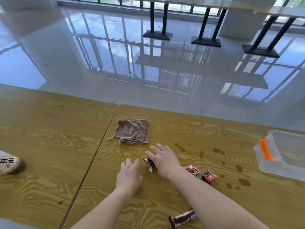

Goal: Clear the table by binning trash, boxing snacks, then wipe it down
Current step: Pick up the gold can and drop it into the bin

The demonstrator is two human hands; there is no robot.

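A small dark can (149, 163) lies on its side on the wooden table (49, 146). My right hand (165, 160) rests over it with fingers spread; its grip on the can is unclear. My left hand (128, 176) lies just left of the can, fingers loosely curled, holding nothing I can see. A folded brown cloth (133, 131) lies beyond the hands. Two red snack packets (200, 174) sit right of my right wrist. A brown wrapped snack bar (182, 218) lies near the front edge, partly under my right forearm. A clear plastic box (283, 156) with an orange clip stands at the far right.
A bottle (10, 163) with a white label lies at the left edge. Brown spill stains (217, 151) dot the table between the can and the box. Beyond the table's far edge are a glossy tiled floor and black table legs (157, 33).
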